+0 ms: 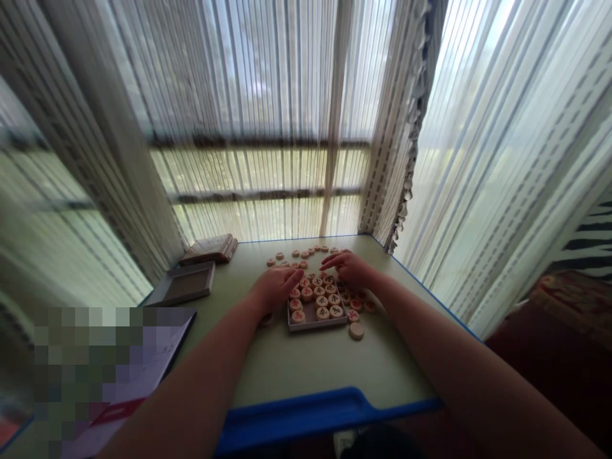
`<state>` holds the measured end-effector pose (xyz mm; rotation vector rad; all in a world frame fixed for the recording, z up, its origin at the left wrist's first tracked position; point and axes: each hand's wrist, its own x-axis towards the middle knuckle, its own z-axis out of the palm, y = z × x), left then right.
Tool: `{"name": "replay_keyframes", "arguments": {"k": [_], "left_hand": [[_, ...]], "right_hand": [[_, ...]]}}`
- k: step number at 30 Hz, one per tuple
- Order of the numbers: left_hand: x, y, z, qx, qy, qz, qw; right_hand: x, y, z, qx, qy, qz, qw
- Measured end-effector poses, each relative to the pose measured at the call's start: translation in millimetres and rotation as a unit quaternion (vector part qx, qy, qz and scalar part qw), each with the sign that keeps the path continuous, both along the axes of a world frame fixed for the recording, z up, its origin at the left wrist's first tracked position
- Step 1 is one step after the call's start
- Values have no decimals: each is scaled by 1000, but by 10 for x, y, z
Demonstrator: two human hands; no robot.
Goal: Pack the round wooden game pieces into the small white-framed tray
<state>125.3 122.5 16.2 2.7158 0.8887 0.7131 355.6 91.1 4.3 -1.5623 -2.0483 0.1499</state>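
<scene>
A shallow open box (319, 326) stands on the table with several round wooden Chinese chess pieces (322, 313) in rows, marked in red or black. My left hand (276, 287) rests at the box's far left corner, fingers stretched forward and thumb over the left-hand pieces. Just beyond the far right corner, my right hand (348, 268) reaches left with its fingers apart above the pieces there. I see nothing held in either hand, though some fingertips are hidden. Loose chess pieces (305, 254) lie scattered behind the box, and more lie along its right side, including a blank-faced one (356, 331).
At the left of the green table (306, 366) lies an empty box lid (184, 285), with a stack of books (209, 247) behind it. Papers (167, 344) lie at the near left. A blue edge (296, 414) borders the table; curtains (268, 127) hang behind.
</scene>
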Motion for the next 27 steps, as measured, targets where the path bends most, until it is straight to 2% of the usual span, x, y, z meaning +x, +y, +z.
{"name": "replay_keyframes", "arguments": {"k": [2, 18, 25, 27], "left_hand": [[5, 0, -2, 1, 0, 0, 1000], [-2, 14, -7, -13, 9, 13, 1000], [-8, 19, -8, -2, 7, 6, 1000], [-3, 15, -2, 3, 6, 8, 1000]], "right_hand": [[-5, -4, 6, -6, -6, 4, 1000], [63, -12, 36, 2, -74, -97, 992], [-17, -64, 96, 29, -4, -87, 996], [-104, -117, 153, 41, 16, -60, 997]]}}
